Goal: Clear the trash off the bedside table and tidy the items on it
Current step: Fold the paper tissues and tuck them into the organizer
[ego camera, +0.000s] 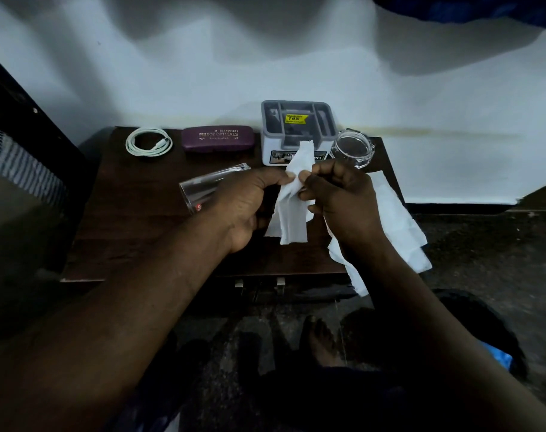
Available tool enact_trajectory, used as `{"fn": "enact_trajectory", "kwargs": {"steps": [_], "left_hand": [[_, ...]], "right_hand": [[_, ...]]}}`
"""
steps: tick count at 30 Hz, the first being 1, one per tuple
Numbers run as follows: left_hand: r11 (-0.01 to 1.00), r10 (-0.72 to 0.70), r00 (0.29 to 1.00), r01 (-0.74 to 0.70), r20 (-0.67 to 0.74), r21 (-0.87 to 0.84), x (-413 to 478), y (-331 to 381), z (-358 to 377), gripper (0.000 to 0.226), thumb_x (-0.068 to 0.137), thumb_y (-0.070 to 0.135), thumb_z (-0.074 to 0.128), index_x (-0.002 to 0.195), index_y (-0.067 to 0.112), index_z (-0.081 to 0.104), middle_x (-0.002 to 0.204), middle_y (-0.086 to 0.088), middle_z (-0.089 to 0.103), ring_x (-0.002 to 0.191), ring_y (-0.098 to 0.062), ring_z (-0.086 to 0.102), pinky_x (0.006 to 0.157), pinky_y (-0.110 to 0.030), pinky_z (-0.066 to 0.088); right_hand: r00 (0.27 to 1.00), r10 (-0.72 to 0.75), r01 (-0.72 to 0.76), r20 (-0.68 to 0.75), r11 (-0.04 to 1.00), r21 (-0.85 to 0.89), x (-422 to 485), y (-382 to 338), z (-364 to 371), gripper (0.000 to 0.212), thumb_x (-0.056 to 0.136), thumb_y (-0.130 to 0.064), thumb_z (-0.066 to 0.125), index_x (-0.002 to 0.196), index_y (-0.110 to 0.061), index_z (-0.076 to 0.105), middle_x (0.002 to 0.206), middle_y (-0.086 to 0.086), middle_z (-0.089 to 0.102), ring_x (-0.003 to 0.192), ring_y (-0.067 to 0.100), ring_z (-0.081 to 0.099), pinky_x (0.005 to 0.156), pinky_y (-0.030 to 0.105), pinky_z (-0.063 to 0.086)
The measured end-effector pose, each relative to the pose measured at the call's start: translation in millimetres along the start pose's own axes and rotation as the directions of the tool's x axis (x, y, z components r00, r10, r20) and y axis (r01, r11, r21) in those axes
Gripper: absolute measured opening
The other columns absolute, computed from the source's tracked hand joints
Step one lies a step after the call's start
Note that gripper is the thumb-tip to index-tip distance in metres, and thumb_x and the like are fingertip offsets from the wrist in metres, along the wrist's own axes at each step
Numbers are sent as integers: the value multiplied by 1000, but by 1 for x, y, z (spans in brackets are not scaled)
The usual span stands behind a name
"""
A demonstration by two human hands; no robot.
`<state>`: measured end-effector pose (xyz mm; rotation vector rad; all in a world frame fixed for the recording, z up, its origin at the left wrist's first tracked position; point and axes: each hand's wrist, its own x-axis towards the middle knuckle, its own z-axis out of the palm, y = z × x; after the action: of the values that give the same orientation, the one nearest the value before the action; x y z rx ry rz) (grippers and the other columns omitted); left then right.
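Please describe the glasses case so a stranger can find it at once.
Find the dark bedside table by the white wall. At its back edge, the glasses case lies between the coiled white cable and the grey box. Only it is purple, with gold lettering.

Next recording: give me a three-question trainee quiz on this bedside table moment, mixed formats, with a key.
1. True or false: the left hand and the right hand both grip the white tissue.
2. What lies just left of the purple spectacle case on the bedside table? A) a mug B) a coiled white cable C) a phone
3. Fill in: the yellow price sticker sits in the ______.

Key: 1 true; 2 B; 3 grey organiser box.
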<state>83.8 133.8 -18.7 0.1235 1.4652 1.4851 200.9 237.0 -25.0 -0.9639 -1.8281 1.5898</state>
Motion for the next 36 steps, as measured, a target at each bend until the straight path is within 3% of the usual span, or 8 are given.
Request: {"fn": "enact_trajectory", "kwargs": {"steps": [10,13,18,21,27,29,32,36], "left_hand": [[986,67,994,-80,-89,-149,4,3,1,20,98,18,54,102,11,72,94,-8,77,86,-26,72,89,-43,58],[979,86,991,-103,-101,-178,6,3,0,20,98,15,50,91,12,69,84,-5,74,78,-23,70,83,-39,58],[982,96,990,-112,-107,-154,7,1,1,33,98,15,49,68,19,61,66,1,69,59,-17,67,63,-28,55],[983,98,990,-111,-97,-145,7,2,1,48,97,15,49,52,19,65,65,1,69,55,-16,67,60,-26,54],[983,51,995,-65,-84,-170,5,5,2,15,90,18,50,98,13,63,99,-12,65,76,-26,66,72,-36,57],[982,30,998,-40,-60,-182,6,5,1,22,89,20,51,108,17,62,103,-13,64,80,-27,66,71,-37,58],[987,31,996,-44,-85,-157,4,6,0,29,86,23,53,112,18,65,107,-13,66,89,-29,65,77,-44,57],[983,183,946,-183,-267,24,5,5,2,26,81,24,61,93,2,69,92,-16,70,84,-26,62,78,-40,50]], "right_hand": [[988,148,-155,46,926,344,2,-7,-13,13,87,-13,75,79,-16,65,83,6,67,72,21,66,65,28,49],[973,222,-227,60,887,403,4,-7,-13,38,66,-27,80,96,-7,68,97,17,61,83,34,57,71,39,47],[947,316,-264,-59,869,418,11,4,-20,35,95,-35,71,118,-9,76,113,8,79,110,33,74,93,46,58],[933,351,-347,75,828,439,10,1,-23,57,92,-64,64,128,-22,73,130,7,73,121,33,69,105,62,51],[919,348,-393,183,839,377,5,-4,-23,46,98,-59,59,115,-20,76,107,2,75,99,29,68,88,44,55],[911,326,-409,255,798,443,1,-9,-19,47,100,-55,58,128,-19,72,124,5,73,118,30,66,103,51,52],[897,273,-434,347,692,577,3,-9,-17,77,96,-68,54,154,-18,49,158,12,50,147,35,46,123,59,32],[910,295,-411,290,723,555,2,-14,-18,73,95,-72,52,145,-20,62,148,13,61,139,34,56,119,55,41]]}}
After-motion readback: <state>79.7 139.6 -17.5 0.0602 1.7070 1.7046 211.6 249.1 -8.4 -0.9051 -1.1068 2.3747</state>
